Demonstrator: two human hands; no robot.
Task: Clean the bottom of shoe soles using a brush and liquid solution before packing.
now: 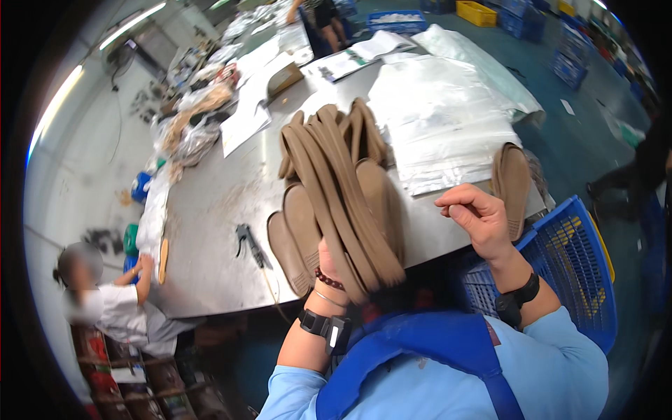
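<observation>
My left hand (327,263) is closed round a stack of several brown shoe soles (337,199), held upright and tilted above the near edge of the metal table. Most of its fingers are hidden behind the soles. To the right of the stack, my right hand (479,218) is raised in front of the table's edge. Its fingers are curled in toward the thumb, and I see nothing between them. More brown soles (283,241) lie on the table left of the stack and behind it. A single sole (511,183) rests at the table's right end, beyond my right hand.
A pile of clear plastic bags (441,119) covers the table's back right. An air blow gun (246,241) with a hose lies left of the soles on the metal table (203,245). A blue crate (581,273) stands by my right arm. Another person (129,301) works at the left.
</observation>
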